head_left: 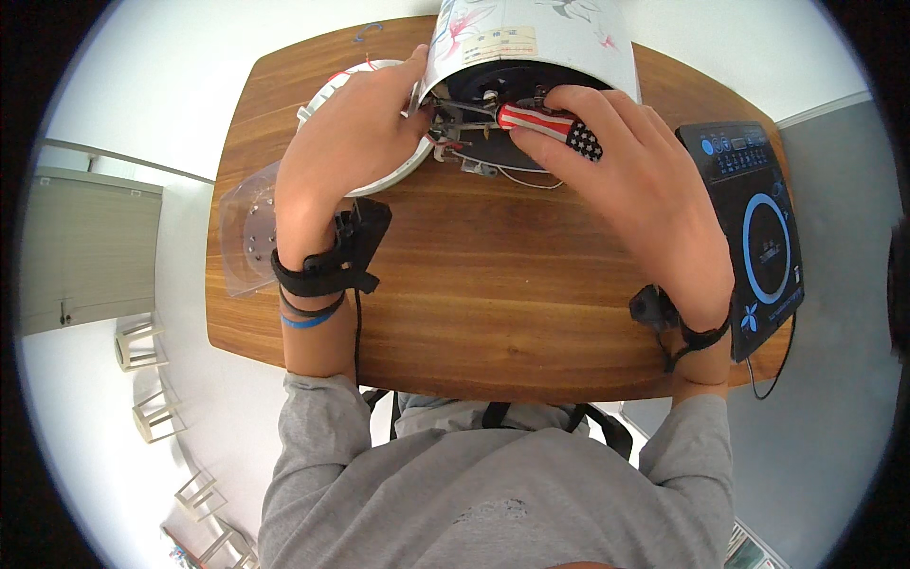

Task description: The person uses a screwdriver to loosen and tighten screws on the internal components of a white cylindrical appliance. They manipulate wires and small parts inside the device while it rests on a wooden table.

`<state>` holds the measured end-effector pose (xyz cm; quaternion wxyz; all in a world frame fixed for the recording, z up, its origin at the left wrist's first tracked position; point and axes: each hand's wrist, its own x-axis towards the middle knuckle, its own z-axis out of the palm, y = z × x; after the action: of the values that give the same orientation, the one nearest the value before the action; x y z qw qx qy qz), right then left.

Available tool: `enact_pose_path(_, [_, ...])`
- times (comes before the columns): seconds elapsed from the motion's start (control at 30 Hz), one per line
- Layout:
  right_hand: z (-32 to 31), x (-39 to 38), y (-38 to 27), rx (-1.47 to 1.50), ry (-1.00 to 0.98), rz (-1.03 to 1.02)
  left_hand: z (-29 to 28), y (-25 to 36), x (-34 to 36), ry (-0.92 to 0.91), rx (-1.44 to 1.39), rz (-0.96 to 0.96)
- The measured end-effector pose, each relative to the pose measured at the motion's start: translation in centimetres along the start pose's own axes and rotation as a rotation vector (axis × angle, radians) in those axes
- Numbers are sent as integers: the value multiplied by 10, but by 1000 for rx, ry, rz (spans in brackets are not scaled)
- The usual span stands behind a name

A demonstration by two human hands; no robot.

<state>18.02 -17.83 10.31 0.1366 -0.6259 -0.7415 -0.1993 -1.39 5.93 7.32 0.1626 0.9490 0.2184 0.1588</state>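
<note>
A white rice cooker body (531, 38) with flower prints lies at the table's far edge, its open underside toward me and metal parts and wires (464, 142) exposed. My left hand (355, 128) grips the left edge of its shell, fingers outside and thumb at the inner parts. My right hand (626, 161) is closed around a screwdriver (540, 123) with a red, white and star-patterned handle. Its shaft points left into the underside; the tip's exact contact is hard to make out. A white round base (393, 175) lies behind my left hand, partly hidden.
A clear plastic tray (237, 242) with several small screws sits at the table's left side. At the right edge lies a black induction cooktop (749, 228) with a cord. A blue wire piece (368, 31) rests at the far left of the wooden table (512, 303).
</note>
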Motion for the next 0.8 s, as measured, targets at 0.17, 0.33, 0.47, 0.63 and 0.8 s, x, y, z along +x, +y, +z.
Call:
enact_pose_path(0.17, [8,-4,5,21,-25,15,-1,3,0,8,-10,8])
enact_pose_path(0.33, [9,-2,-3,-72,-175,62,-10,11,3,-59,16,-28])
enact_pose_path(0.47, [17,-2,0,3,-70,47,-8,6,3,-34,-42,1])
enact_pose_path(0.63, [20,-1,-4,-44,-66,60,-3,-7,6,-29,-38,63])
enact_pose_path(0.8, [27,4,2,-65,118,-124,-1,-7,7,-27,11,42])
